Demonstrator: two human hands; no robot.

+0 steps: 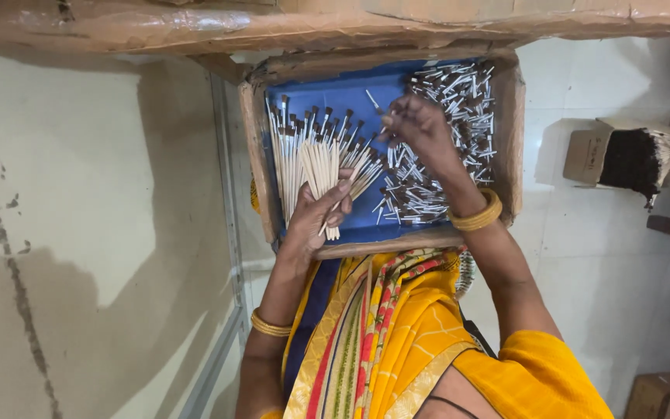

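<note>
On the person's lap, right under the camera, here is how it stands:

- The wooden tray (251, 132) is the biggest thing in play, a shallow box lined in blue, resting across the yellow sari (397, 334) and butted against a cardboard-wrapped ledge (195, 27).
- On the tray's right side lies a loose heap of brushes (459, 101), small pale sticks with metal collars and dark tips, pointing every which way. On its left side stands a neater row of brushes (292, 132), tips upward in the picture.
- Off to the right on the white floor sits a cardboard box (587, 155) packed with dark bristle, well apart from the tray.
- The left hand (316, 221) has its grip closed round a fanned bundle of brushes (327, 167), handles gathered at the thumb, tips spreading over the blue lining.
- The right hand (420, 124) hovers over the heap, fingertips pinched on a single brush (374, 101), which pokes up to the left.
- My read on doing this well: turn each picked stick so the dark tip points the same way as the rest, slide it in beside the fan rather than across it, and keep the left thumb firm so the bundle doesn't splay or slip.
</note>
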